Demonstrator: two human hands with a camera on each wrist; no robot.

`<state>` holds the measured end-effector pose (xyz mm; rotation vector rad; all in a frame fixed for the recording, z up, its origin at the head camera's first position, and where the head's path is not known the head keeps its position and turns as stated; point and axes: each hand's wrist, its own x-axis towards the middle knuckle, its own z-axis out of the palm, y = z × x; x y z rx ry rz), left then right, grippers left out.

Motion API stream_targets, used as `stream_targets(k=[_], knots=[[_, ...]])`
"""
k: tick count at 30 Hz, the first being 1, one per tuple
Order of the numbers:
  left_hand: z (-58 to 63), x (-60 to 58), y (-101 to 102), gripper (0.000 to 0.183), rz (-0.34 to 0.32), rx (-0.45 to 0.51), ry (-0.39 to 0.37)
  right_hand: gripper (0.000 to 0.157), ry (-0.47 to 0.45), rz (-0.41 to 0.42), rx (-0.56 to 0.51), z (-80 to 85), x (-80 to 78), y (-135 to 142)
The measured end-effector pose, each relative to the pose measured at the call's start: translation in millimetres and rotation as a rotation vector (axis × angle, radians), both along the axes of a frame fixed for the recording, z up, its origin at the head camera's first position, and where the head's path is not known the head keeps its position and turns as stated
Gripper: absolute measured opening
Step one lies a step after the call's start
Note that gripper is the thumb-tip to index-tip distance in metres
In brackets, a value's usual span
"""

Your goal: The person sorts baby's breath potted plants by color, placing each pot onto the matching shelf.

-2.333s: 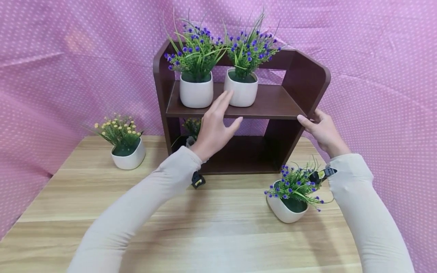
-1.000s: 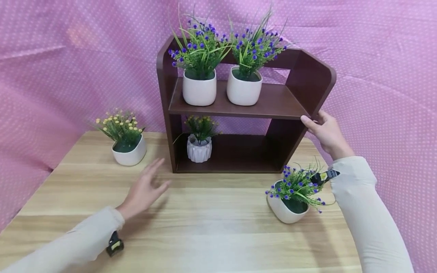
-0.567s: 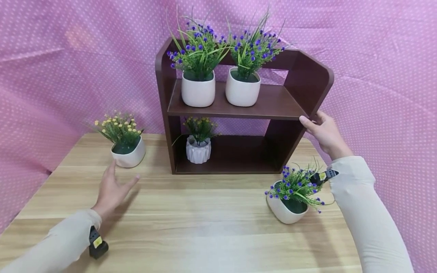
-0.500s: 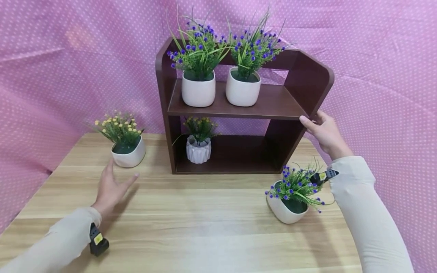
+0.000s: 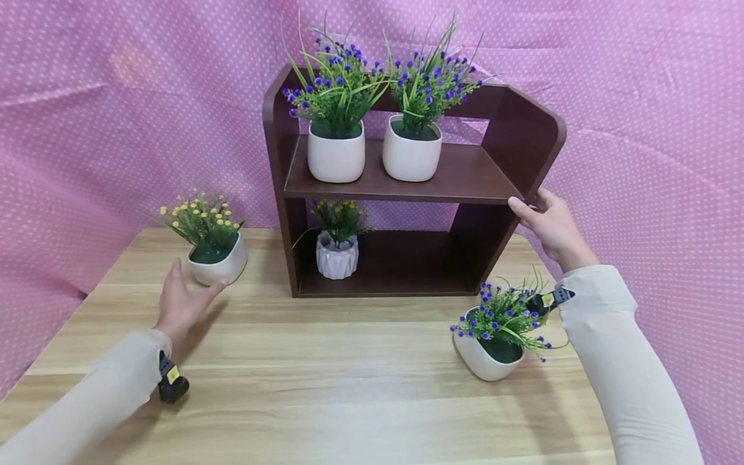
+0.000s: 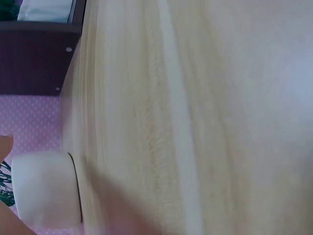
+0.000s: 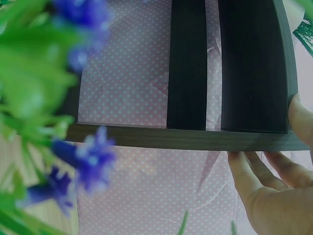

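Observation:
My left hand (image 5: 183, 300) is spread at the near side of a white pot with yellow flowers (image 5: 217, 261) on the left of the table. Fingers and thumb are apart, and whether they touch the pot I cannot tell. In the left wrist view the pot (image 6: 46, 191) stands at the lower left, bits of hand beside it. My right hand (image 5: 555, 226) holds the right side panel of a dark brown two-tier shelf (image 5: 453, 194). Its thumb lies on the front edge; its fingertips press the outer face, as the right wrist view shows of the hand (image 7: 279, 196).
Two white pots with purple flowers, a left one (image 5: 336, 158) and a right one (image 5: 413, 156), stand on the upper tier. A ribbed white pot (image 5: 337, 258) with a small plant sits lower left. Another purple-flowered pot (image 5: 488, 352) leans below my right forearm on the wooden table (image 5: 349, 387).
My left hand has left the front of the upper tier and moved down and left to the yellow-flowered pot, edging closer lately. The right hand keeps its hold on the shelf.

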<state>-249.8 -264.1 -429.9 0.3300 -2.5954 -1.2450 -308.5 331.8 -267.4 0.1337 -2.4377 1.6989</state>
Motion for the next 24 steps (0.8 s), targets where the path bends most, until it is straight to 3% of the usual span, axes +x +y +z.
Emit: stream_targets(k=[11,24], knots=[[-5.0,-21.5,0,0.103,0.033,0.017,0.089,0.066,0.004,0.007,-0.008,-0.4,0.0,1],[-8.7,-46.7,6,0.107,0.143,0.109,0.008,0.067,0.017,0.008,-0.025,1.3,3.5,-1]])
